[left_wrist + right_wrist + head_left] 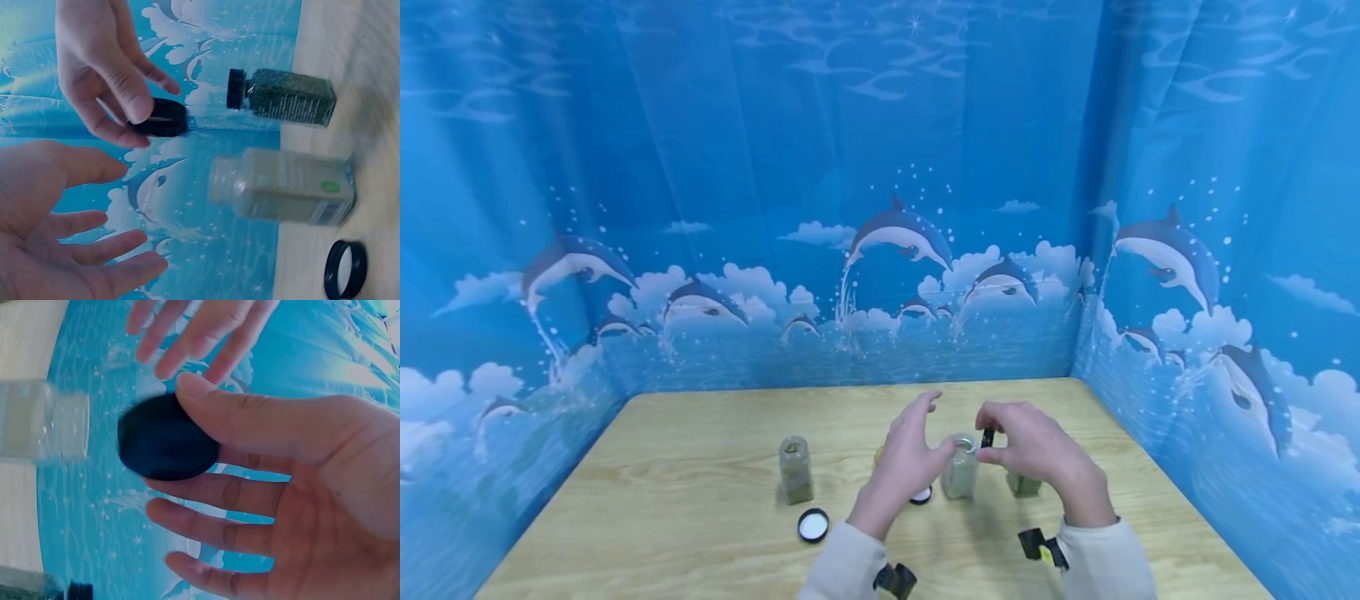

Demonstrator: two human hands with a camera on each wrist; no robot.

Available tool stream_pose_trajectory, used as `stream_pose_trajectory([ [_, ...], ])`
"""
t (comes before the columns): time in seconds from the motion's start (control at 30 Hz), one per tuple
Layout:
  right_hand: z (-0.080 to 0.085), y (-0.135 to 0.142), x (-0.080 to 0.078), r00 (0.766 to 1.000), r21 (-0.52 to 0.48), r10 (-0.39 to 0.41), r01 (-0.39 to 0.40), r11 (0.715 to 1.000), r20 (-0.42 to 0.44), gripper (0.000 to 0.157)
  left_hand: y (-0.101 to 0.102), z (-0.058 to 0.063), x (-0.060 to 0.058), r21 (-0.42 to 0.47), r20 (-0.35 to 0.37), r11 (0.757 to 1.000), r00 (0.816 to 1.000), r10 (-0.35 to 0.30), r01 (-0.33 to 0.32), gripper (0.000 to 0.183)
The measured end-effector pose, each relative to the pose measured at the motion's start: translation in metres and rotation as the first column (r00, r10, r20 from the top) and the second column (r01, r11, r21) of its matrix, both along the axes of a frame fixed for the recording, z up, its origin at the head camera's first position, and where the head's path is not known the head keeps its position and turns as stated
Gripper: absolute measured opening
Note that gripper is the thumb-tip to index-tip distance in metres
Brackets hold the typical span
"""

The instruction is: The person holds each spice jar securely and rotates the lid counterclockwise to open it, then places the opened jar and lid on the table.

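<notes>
A round black lid (pixel 165 440) is pinched between the thumb and fingers of my right hand (pixel 1037 442), tilted on its side. Just beside and above the uncapped mouth of a clear glass jar (pixel 959 475) is where that hand holds it. Pale contents show inside the jar in the left wrist view (pixel 294 187). My left hand (pixel 906 467) hovers on the jar's other side, fingers spread and holding nothing. On the table near the jar lies a second black lid (pixel 345 272), its white lining showing.
A capped jar of dark green flakes (pixel 290 97) stands right of the pale jar, partly behind my right hand in the head view. Farther left stands an uncapped glass jar (pixel 795 475), with a white-lined lid (pixel 813 526) before it. Something yellow (pixel 878 454) peeks out behind my left hand.
</notes>
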State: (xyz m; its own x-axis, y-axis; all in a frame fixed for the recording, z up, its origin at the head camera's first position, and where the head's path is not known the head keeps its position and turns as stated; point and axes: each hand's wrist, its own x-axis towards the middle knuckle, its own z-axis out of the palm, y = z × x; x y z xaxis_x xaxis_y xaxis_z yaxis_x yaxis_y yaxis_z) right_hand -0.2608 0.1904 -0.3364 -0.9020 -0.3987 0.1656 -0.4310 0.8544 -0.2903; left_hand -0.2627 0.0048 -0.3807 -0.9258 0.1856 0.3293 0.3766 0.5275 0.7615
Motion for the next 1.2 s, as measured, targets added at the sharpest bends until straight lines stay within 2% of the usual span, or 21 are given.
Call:
stream_pose_trajectory([
  [0.3,-0.010,-0.021,0.010,0.991,0.060,0.101,-0.106,0.993,0.083,0.022,-0.020,0.011,-0.001,-0.019,-0.012,0.999,1.000,0.029,-0.029,0.060],
  [0.6,-0.044,-0.031,0.015,0.985,0.179,0.170,-0.172,0.969,0.029,0.024,-0.027,0.010,-0.001,-0.027,-0.034,0.999,0.999,0.040,-0.041,0.061],
  [0.73,-0.062,-0.033,0.014,0.984,0.238,0.177,-0.175,0.955,0.015,0.028,-0.028,0.008,-0.001,-0.032,-0.039,0.999,0.998,0.039,-0.040,0.061],
  [0.9,-0.079,-0.035,0.013,0.989,0.283,0.149,-0.149,0.948,0.021,0.032,-0.029,0.007,-0.002,-0.032,-0.042,0.999,0.998,0.041,-0.043,0.061],
  [1.2,-0.091,-0.036,0.010,0.992,0.298,0.129,-0.126,0.946,0.010,0.033,-0.030,0.005,-0.003,-0.031,-0.043,0.999,0.998,0.043,-0.044,0.062],
])
